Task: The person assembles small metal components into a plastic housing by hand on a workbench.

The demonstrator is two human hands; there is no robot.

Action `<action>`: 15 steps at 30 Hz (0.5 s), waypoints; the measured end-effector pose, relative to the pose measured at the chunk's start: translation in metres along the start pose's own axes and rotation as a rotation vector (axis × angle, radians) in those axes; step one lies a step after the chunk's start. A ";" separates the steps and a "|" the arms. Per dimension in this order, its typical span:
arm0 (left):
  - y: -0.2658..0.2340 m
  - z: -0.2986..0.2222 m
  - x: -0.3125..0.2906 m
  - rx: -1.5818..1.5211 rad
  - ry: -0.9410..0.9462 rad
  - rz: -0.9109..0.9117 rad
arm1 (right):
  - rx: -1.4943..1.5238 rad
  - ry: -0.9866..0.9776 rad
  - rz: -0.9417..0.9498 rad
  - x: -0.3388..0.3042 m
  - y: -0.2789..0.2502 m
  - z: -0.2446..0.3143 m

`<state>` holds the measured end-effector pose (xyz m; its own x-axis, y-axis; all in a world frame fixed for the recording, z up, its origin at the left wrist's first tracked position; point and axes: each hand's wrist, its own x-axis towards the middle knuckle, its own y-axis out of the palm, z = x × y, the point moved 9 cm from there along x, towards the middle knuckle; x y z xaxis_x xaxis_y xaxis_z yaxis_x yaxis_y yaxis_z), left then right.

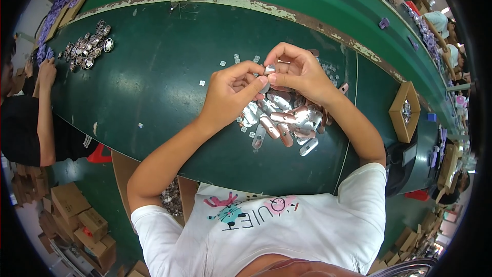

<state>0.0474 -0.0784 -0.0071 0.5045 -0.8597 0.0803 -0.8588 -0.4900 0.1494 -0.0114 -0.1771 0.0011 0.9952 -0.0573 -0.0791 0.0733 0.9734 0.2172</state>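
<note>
Two hands meet above the green table (154, 72), fingertips pressed together over one small silvery part (269, 68). The left hand (230, 95) comes in from the lower left, its fingers curled and its thumb and forefinger pinching the near side of the part. The right hand (300, 72) arches over from the right, fingers bent down, closed on the far side of the same part. The part sits right between the two thumbs, mostly covered, so its full shape cannot be told; what shows is a bright, shiny metal edge.

Just below and under the hands lies a heap (287, 120) of similar pieces: oblong, rounded-end shells, some polished silver, some coppery pink, smooth and glossy, stacked loosely at all angles. Tiny square clear-white bits (223, 63) are scattered on the table just beyond the left hand.

The table top is dark green, matte and scuffed, with a chipped, rusty-looking strip along its far edge. At the far left lies a cluster of round shiny metal rings (87, 46), well apart from the hands, near another person's hand (46, 72). To the right stands a small cardboard box (397, 110) with open top, holding small metallic pieces. Brown cartons (77, 215) are piled on the floor at lower left. The person wears a white printed T-shirt (266, 225).
</note>
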 end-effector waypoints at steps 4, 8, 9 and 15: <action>0.002 0.001 0.000 -0.039 -0.058 0.048 | -0.037 -0.017 0.040 0.000 0.005 0.003; -0.005 0.003 0.000 -0.037 -0.068 0.008 | -0.118 -0.046 -0.038 0.003 0.000 0.009; -0.005 0.001 0.000 -0.039 -0.062 0.004 | -0.183 -0.100 -0.090 0.004 -0.006 0.015; -0.004 -0.006 -0.001 -0.051 -0.006 -0.077 | -0.391 -0.233 -0.477 0.020 -0.071 0.033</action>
<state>0.0504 -0.0746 -0.0019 0.5683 -0.8206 0.0607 -0.8117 -0.5470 0.2045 0.0050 -0.2550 0.0157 0.8503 -0.5066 0.1429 0.5250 0.8355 -0.1621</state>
